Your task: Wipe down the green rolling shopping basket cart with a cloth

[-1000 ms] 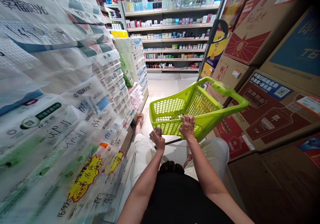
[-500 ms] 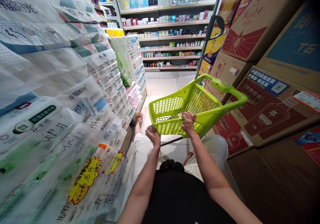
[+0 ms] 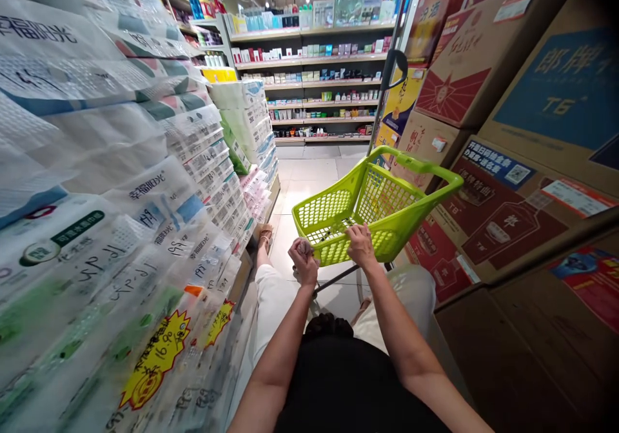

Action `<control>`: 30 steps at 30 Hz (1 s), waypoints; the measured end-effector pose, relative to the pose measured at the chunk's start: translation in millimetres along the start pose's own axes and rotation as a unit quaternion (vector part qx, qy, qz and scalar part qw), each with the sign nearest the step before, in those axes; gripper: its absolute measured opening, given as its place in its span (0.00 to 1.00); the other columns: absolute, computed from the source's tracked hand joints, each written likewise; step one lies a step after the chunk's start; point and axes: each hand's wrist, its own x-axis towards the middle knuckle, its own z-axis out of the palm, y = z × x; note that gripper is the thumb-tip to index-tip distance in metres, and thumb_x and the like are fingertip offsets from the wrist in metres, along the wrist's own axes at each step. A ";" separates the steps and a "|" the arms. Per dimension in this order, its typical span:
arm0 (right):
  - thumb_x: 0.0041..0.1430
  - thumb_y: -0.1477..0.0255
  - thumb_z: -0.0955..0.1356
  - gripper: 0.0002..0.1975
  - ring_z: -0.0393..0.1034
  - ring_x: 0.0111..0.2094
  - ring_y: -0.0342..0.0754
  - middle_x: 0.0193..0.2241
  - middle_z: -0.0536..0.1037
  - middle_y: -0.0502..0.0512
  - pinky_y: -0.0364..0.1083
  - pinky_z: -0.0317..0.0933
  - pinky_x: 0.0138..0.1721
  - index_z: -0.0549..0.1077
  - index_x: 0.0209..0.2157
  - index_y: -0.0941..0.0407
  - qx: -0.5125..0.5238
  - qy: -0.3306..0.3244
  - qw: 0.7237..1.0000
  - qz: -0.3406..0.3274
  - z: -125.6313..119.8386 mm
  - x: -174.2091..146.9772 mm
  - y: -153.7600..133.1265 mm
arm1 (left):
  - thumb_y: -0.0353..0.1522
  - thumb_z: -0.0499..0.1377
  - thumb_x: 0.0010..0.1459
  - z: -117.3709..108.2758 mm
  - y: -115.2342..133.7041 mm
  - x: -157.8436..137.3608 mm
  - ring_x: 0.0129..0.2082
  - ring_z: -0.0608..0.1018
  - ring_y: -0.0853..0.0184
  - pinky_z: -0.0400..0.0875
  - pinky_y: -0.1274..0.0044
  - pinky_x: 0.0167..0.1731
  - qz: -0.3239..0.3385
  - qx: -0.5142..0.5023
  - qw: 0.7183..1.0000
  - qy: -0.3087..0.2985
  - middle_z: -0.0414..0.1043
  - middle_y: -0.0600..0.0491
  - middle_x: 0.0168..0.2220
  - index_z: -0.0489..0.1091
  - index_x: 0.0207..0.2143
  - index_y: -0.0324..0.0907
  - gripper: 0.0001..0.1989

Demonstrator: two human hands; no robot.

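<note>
In front of me stands a lime-green plastic shopping cart (image 3: 382, 191), turned sideways, with its handle off to the right. My right hand (image 3: 360, 244) is closed over the near rim of its basket. At the basket's left front corner is my left hand (image 3: 304, 262), fingers curled into a fist. Something greyish may be inside that fist, but it is too small to make out. Whether the left hand touches the cart's corner cannot be seen clearly. Through the lattice sides, the basket shows its slotted floor.
Packs of tissue paper (image 3: 184, 162) are piled high on my left, some with yellow price tags (image 3: 157, 359). Stacked cardboard cartons (image 3: 507, 188) line the right side, close to the cart's handle. Shelves of small boxed goods (image 3: 319, 78) stand across the aisle's tiled floor (image 3: 309, 170).
My left hand has risen slightly and shifted right along the cart's corner, its fist turned more upward. The right hand stays on the rim. The view has tilted up a little.
</note>
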 end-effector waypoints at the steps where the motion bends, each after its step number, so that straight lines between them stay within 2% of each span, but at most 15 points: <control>1: 0.47 0.84 0.63 0.23 0.63 0.56 0.55 0.45 0.77 0.57 0.58 0.41 0.73 0.74 0.44 0.53 0.005 -0.002 1.000 -0.003 3.1 -2.1 -8.3 | 0.22 0.56 0.58 0.1 5.9 1.0 0.50 0.73 0.64 0.75 0.71 0.49 0.006 0.006 1.000 -0.006 0.63 0.45 0.52 0.63 0.54 0.45 0.22; 5: 0.46 0.85 0.63 0.25 0.60 0.62 0.55 0.50 0.76 0.58 0.60 0.38 0.74 0.74 0.45 0.53 0.050 -0.012 0.999 -0.008 15.8 -9.5 -34.5 | 0.17 0.53 0.53 -7.6 19.8 -2.4 0.57 0.71 0.59 0.70 0.61 0.60 0.079 0.053 0.992 -0.082 0.64 0.43 0.53 0.67 0.51 0.45 0.25; 8: 0.42 0.86 0.61 0.26 0.58 0.66 0.55 0.49 0.77 0.57 0.63 0.35 0.74 0.74 0.42 0.53 0.093 0.004 0.996 0.009 22.3 -12.4 -39.9 | 0.16 0.52 0.53 -14.1 21.1 4.4 0.60 0.69 0.58 0.68 0.58 0.63 0.119 0.086 0.981 -0.123 0.64 0.43 0.54 0.68 0.50 0.45 0.25; 13: 0.37 0.86 0.60 0.26 0.61 0.67 0.55 0.45 0.79 0.56 0.67 0.35 0.73 0.74 0.37 0.53 0.140 0.040 0.989 0.009 31.0 -17.4 -31.6 | 0.20 0.51 0.60 -15.5 22.5 26.3 0.55 0.73 0.58 0.72 0.59 0.59 0.086 0.121 0.987 -0.067 0.65 0.44 0.50 0.70 0.49 0.45 0.19; 18: 0.37 0.85 0.60 0.24 0.62 0.66 0.56 0.47 0.80 0.56 0.67 0.36 0.74 0.74 0.36 0.52 0.132 0.075 0.988 0.003 38.6 -26.2 -19.5 | 0.20 0.55 0.59 -8.1 29.4 25.8 0.59 0.72 0.56 0.71 0.57 0.60 0.193 0.109 0.962 -0.161 0.68 0.45 0.53 0.71 0.49 0.47 0.20; 22: 0.38 0.85 0.60 0.23 0.62 0.66 0.55 0.48 0.80 0.56 0.66 0.37 0.74 0.73 0.36 0.52 0.132 0.063 0.989 -0.014 41.1 -29.2 -11.3 | 0.18 0.54 0.56 -8.9 36.0 30.2 0.53 0.75 0.57 0.74 0.59 0.54 0.174 0.170 0.961 -0.135 0.70 0.45 0.49 0.72 0.47 0.46 0.21; 24: 0.39 0.85 0.60 0.23 0.62 0.65 0.55 0.48 0.80 0.56 0.66 0.37 0.73 0.73 0.36 0.52 0.131 0.061 0.989 -0.021 41.5 -29.2 -9.2 | 0.18 0.54 0.54 -12.0 40.1 31.3 0.53 0.75 0.58 0.75 0.62 0.53 0.189 0.186 0.948 -0.177 0.72 0.45 0.48 0.73 0.47 0.46 0.22; 27: 0.38 0.84 0.61 0.21 0.64 0.64 0.55 0.48 0.80 0.56 0.66 0.38 0.73 0.72 0.35 0.52 0.127 0.063 0.990 -0.020 39.0 -29.2 -9.3 | 0.17 0.52 0.53 -17.3 44.4 32.0 0.56 0.75 0.59 0.73 0.65 0.54 0.236 0.182 0.912 -0.282 0.74 0.47 0.50 0.73 0.47 0.47 0.24; 28: 0.38 0.83 0.61 0.21 0.64 0.64 0.55 0.47 0.80 0.56 0.65 0.38 0.73 0.72 0.35 0.52 0.127 0.063 0.990 -0.018 37.2 -29.4 -10.3 | 0.18 0.52 0.53 -18.9 44.5 34.3 0.57 0.74 0.60 0.72 0.66 0.54 0.239 0.181 0.906 -0.298 0.74 0.47 0.50 0.73 0.47 0.47 0.24; 30: 0.37 0.84 0.60 0.22 0.64 0.64 0.54 0.47 0.79 0.56 0.65 0.39 0.73 0.72 0.35 0.52 0.129 0.060 0.990 -0.014 32.6 -29.7 -13.3 | 0.18 0.52 0.55 -20.8 42.7 43.7 0.54 0.75 0.59 0.72 0.65 0.53 0.215 0.192 0.916 -0.280 0.74 0.46 0.50 0.73 0.47 0.47 0.23</control>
